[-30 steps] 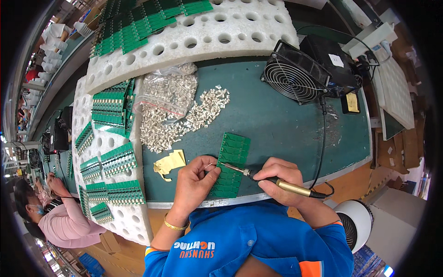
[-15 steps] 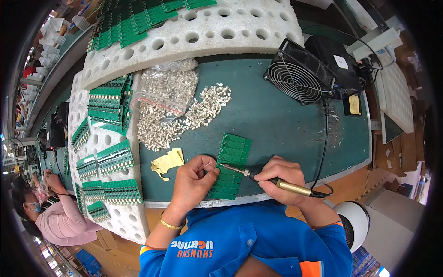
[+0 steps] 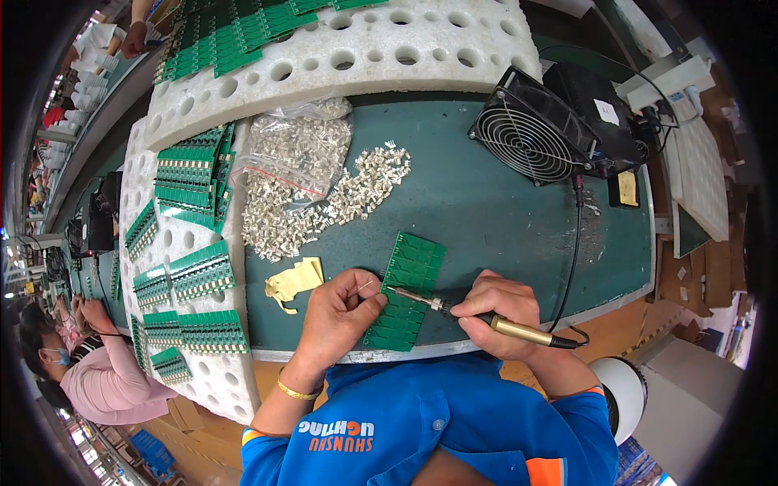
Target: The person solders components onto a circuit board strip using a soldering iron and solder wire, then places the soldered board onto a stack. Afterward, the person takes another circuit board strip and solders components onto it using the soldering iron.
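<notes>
My left hand [image 3: 344, 312] pinches a thin wire, likely solder [image 3: 365, 286], at the left edge of a green circuit-board panel [image 3: 409, 324] lying on the bench. My right hand [image 3: 498, 312] grips a soldering iron [image 3: 523, 330] with a gold and black handle, its tip at the panel's left edge near the wire's end. A pile of small white connectors [image 3: 284, 223] lies behind the panel, beside a clear bag [image 3: 300, 142] of similar parts. Torn yellow paper [image 3: 296, 283] lies left of my left hand.
Foam trays [image 3: 215, 381] hold green boards at left and top. A black fan [image 3: 523, 134], power unit [image 3: 604, 113] and sponge holder [image 3: 628, 190] stand at right. A worker in pink [image 3: 109, 381] sits at far left; another person's hand [image 3: 134, 40] shows at top left.
Another person's arm has appeared at top left, and the pink-sleeved worker has shifted slightly. My hands, the iron and the panel stay almost in place.
</notes>
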Demonstrator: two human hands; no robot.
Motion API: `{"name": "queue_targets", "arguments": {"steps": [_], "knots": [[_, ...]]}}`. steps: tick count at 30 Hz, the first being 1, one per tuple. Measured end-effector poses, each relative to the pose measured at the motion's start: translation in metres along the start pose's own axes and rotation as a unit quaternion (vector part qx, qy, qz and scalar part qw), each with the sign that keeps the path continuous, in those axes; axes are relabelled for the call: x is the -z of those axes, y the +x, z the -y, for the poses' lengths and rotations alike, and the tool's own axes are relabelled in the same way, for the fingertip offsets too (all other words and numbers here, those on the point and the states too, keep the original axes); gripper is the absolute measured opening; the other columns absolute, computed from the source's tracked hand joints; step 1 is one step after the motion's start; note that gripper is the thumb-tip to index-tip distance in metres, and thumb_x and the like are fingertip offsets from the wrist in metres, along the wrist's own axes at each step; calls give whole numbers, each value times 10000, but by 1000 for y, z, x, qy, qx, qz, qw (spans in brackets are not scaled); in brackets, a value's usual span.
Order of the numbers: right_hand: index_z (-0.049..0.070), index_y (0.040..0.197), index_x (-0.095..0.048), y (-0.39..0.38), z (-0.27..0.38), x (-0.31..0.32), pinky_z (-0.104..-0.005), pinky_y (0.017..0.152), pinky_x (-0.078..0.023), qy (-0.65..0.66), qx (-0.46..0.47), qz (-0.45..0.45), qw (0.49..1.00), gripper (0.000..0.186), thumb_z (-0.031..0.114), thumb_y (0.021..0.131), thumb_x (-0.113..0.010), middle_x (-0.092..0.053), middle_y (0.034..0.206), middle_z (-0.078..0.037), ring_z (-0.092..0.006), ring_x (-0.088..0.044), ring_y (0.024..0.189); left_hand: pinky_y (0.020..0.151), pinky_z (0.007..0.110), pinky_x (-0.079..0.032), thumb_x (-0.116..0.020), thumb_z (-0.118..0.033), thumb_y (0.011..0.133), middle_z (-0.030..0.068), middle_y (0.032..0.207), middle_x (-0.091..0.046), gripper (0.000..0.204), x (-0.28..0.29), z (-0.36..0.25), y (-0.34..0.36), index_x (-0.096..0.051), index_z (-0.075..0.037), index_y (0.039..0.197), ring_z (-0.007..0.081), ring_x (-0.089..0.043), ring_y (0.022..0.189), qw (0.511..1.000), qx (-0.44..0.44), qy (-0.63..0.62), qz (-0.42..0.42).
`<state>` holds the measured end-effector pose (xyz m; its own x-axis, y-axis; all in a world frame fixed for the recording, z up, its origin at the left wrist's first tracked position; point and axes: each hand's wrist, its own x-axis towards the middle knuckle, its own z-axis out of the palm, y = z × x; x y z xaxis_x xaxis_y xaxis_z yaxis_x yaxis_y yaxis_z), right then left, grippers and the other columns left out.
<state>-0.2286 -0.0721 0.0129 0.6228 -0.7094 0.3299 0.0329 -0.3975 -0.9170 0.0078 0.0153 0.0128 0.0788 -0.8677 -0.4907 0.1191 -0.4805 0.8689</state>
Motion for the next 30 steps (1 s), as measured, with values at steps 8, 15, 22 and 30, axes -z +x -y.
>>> {"name": "queue_targets", "arguments": {"steps": [8,15,22,30], "knots": [[38,839,-667,2,-1,0,-341,590,-418,-17,32,3,999,202,-74,673,-695,-618,672,-65,-193,-565,564,667,164,-415,-646,-3,911,-59,868,-573,75,0,1,-1,-599,-15,969,0,-506,768,1000,2,23,-9],[58,848,-676,2,-4,-1,-332,604,-427,-38,39,17,998,187,-49,697,-702,-612,656,-43,-186,-579,573,609,164,-361,-634,10,910,-80,821,-529,60,-3,3,1,-592,-23,937,-13,-443,714,999,-9,28,-22],[38,854,-669,-2,8,4,-333,610,-437,-5,33,-23,999,149,-40,729,-691,-623,691,-56,-195,-576,600,673,165,-406,-642,-30,919,-71,845,-554,62,-3,-1,-1,-596,-17,958,0,-496,759,1000,-13,6,-15],[-10,968,-635,-26,4,16,-306,581,-431,111,17,-113,987,129,78,874,-646,-604,736,-89,-159,-535,630,684,166,-411,-667,-60,912,-67,840,-585,90,-2,-8,-1,-607,-26,971,2,-516,765,1000,-9,-9,-15]]}}
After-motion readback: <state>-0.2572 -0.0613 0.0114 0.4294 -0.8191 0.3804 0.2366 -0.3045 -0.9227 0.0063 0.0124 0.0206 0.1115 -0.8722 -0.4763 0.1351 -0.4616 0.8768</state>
